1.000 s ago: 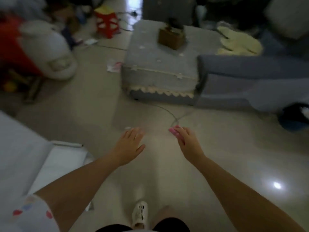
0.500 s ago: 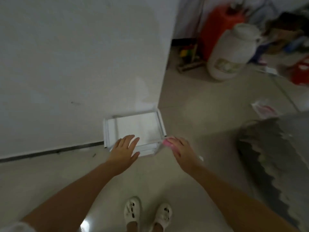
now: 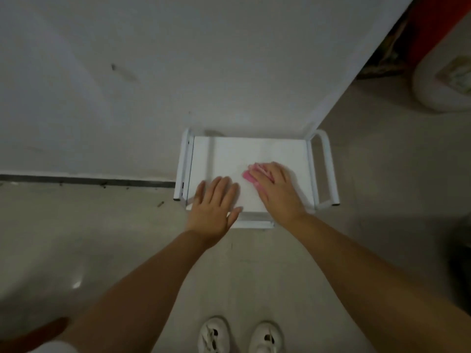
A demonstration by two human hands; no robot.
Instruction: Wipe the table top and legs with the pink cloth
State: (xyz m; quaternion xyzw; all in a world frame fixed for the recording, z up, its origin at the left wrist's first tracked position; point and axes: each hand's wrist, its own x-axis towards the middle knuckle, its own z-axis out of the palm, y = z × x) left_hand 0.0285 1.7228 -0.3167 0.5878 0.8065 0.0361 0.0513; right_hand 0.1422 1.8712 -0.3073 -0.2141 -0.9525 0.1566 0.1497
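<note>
Big white wall [image 3: 127, 85] just beyond their fingertips, pale tiled floor [image 3: 102, 238] under everything. Little white table [image 3: 254, 151] sits right against that wall, with a tube leg frame [image 3: 328, 169] out past the right hand's fingers. Left hand [image 3: 215, 207] lies flat on the top, fingers spread, holding nothing. Right hand [image 3: 276, 189] presses down on the pink cloth [image 3: 251, 174], fingers laid over it, cloth poking out at the fingertips. White shoes [image 3: 239, 335] down below the wrists.
</note>
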